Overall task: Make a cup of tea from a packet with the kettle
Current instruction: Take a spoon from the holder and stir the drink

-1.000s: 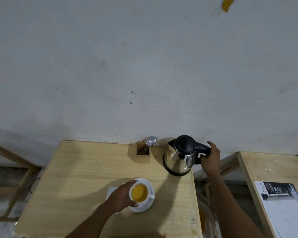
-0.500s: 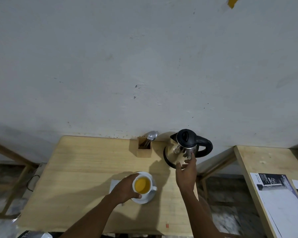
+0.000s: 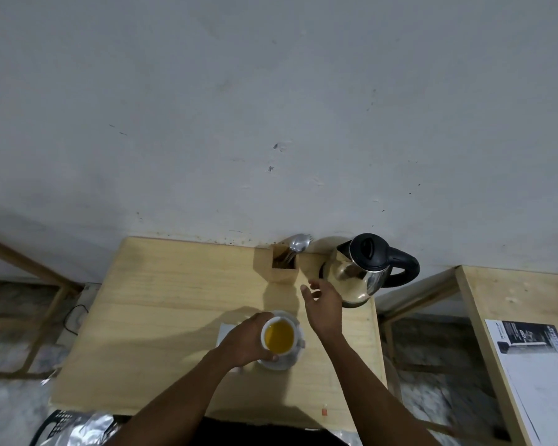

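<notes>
A white cup (image 3: 279, 336) full of amber tea sits on a white saucer (image 3: 279, 362) near the front right of the wooden table (image 3: 161, 317). My left hand (image 3: 245, 341) grips the cup's left side. A steel kettle (image 3: 361, 272) with a black lid and handle stands at the back right corner. My right hand (image 3: 324, 304) hovers with fingers apart between the cup and the kettle, holding nothing. A wooden holder (image 3: 284, 267) with spoons stands left of the kettle. A white packet or paper (image 3: 224, 333) lies partly hidden under my left hand.
A white wall rises right behind the table. A second wooden table (image 3: 509, 304) at the right holds printed sheets (image 3: 535, 358). A silvery bag (image 3: 74, 428) lies by the front left corner. A small red scrap (image 3: 324, 412) rests at the front edge.
My right hand let go of the kettle handle and moved left and toward me, now hovering by the cup. My left hand stays on the cup.
</notes>
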